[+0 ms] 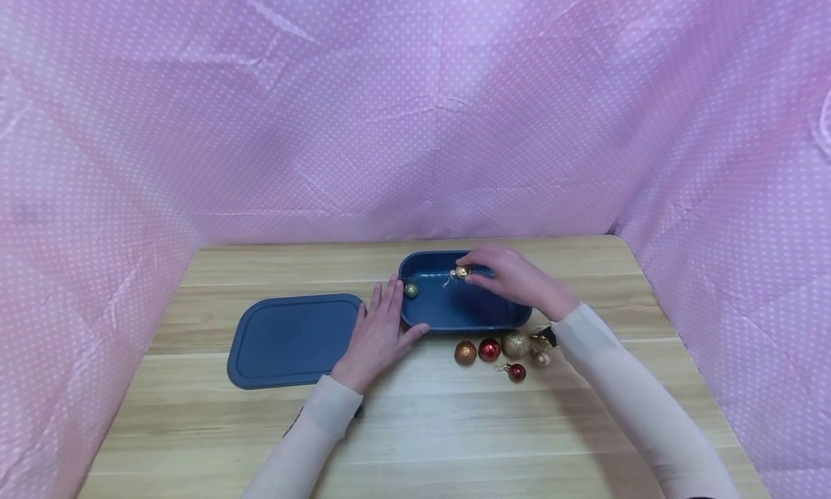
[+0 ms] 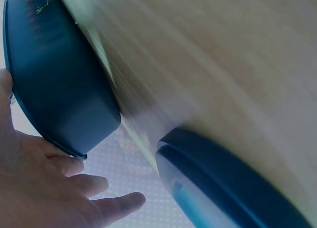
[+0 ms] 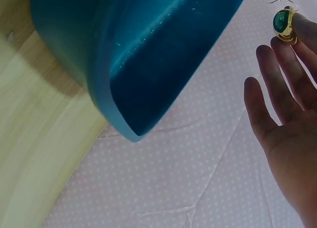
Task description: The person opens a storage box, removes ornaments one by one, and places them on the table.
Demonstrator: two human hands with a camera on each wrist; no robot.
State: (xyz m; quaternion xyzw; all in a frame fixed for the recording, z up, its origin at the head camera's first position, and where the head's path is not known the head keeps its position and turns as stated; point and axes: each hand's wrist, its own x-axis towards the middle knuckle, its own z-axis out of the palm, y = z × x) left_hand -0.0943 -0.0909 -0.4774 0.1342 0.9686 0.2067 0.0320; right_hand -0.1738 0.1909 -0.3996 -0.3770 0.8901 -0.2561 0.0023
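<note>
Above the inside of a dark blue open box [image 1: 454,308], my right hand [image 1: 516,277] pinches a small shiny gold Christmas ball [image 1: 462,272] between thumb and fingertips. In the right wrist view the gold ball [image 3: 284,26] shows a thin hanging loop at its top. My left hand [image 1: 376,337] rests against the box's left end, its fingers extended along the rim and its thumb at the front edge. Inside the box, near that left end, lies a small glittery gold ball [image 1: 411,290].
A matching blue lid [image 1: 292,340] lies flat left of the box, partly behind the left hand. Before the box's front side sit a copper ball [image 1: 465,352], a red ball [image 1: 490,350], a large gold glitter ball [image 1: 516,345] and smaller ornaments. Pink dotted cloth [image 1: 415,160] surrounds the wooden table.
</note>
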